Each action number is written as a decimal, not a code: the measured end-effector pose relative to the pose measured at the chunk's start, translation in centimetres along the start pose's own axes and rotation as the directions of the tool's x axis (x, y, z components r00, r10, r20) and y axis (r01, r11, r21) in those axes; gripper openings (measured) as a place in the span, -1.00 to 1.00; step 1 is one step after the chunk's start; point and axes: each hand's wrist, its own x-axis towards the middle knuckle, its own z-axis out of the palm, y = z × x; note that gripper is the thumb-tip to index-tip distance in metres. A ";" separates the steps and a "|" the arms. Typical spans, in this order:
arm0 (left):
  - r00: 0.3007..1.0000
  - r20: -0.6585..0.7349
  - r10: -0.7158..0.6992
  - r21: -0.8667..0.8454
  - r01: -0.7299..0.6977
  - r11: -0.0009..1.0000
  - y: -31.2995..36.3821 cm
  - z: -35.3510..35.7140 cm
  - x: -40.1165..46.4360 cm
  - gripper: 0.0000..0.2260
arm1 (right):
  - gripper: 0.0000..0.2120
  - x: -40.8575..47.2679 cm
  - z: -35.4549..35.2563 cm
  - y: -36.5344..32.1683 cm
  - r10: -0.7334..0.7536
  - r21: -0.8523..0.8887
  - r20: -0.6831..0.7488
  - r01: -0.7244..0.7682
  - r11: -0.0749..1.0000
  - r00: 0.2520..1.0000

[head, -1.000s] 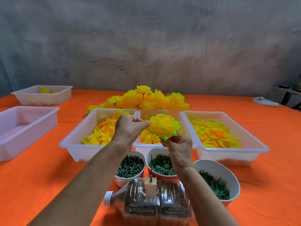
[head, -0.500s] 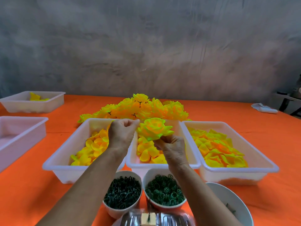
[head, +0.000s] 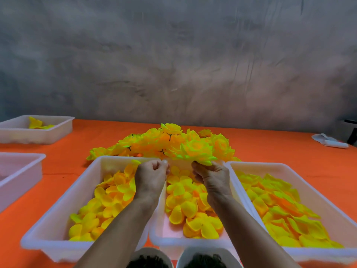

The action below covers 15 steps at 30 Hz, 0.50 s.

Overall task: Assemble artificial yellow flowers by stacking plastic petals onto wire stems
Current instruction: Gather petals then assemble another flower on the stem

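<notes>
Flower (head: 197, 150) sits atop right hand (head: 212, 176) — pinched underneath.

A small hand-assembly workshop, set up for piecework on artificial flowers.

We're looking at a table (head: 289, 144) under an orange cover, pushed up against a bare, mottled grey wall (head: 173, 64). White plastic trays (head: 270, 169) sit side by side, each sorted with loose yellow petals (head: 108, 200), and a heap of finished flowers (head: 166, 140) piles up behind them. Two bowls (head: 193, 252) of dark small parts sit at the near edge: stock bins, batch output, no home comforts.
</notes>
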 end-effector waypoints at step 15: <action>0.992 -0.084 -0.093 -0.037 0.090 0.995 -2.5 0.6 8.1 -0.73 | -0.94 9.6 10.8 -0.5 0.076 -0.152 0.152 -0.053 0.987 0.985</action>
